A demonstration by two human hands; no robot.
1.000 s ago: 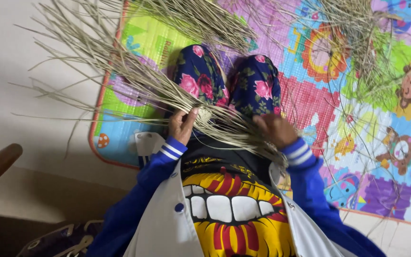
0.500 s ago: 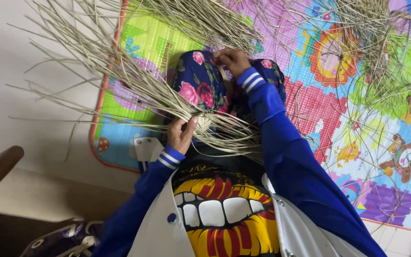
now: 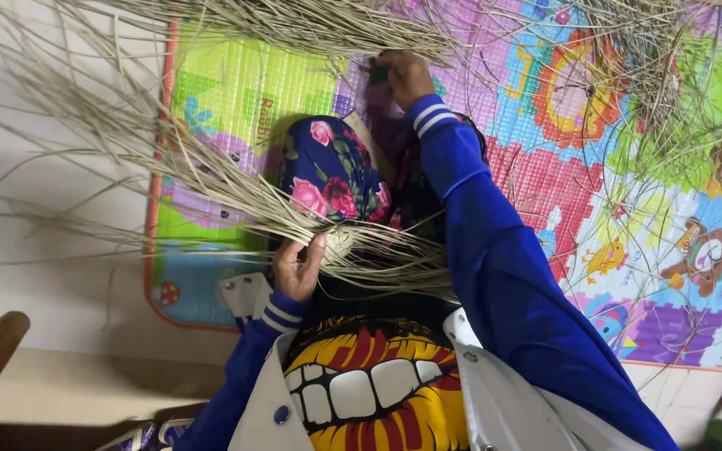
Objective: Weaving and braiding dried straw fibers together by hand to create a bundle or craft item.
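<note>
My left hand (image 3: 297, 269) sits at lower centre of the frame, fingers curled closed around the pale dried-grass woven piece (image 3: 340, 244), thumb pressed on its tight centre knot. The loose straw ends of that piece fan out left and up toward the upper left of the frame, and right across my lap. My right hand (image 3: 403, 77) is stretched out to top centre, fingers bent down on a small green object (image 3: 378, 74) at the edge of the heap of loose dried straw strands (image 3: 311, 29); can't tell how firm the grip is or whether it has hold of any straw. The woven piece rests over my knees in dark blue trousers with pink flowers (image 3: 327, 171). Under everything is the colourful foam play mat with cartoon animals (image 3: 628, 192) on the floor. More straw strands (image 3: 662, 75) lie scattered at upper right, well apart from both hands.
</note>
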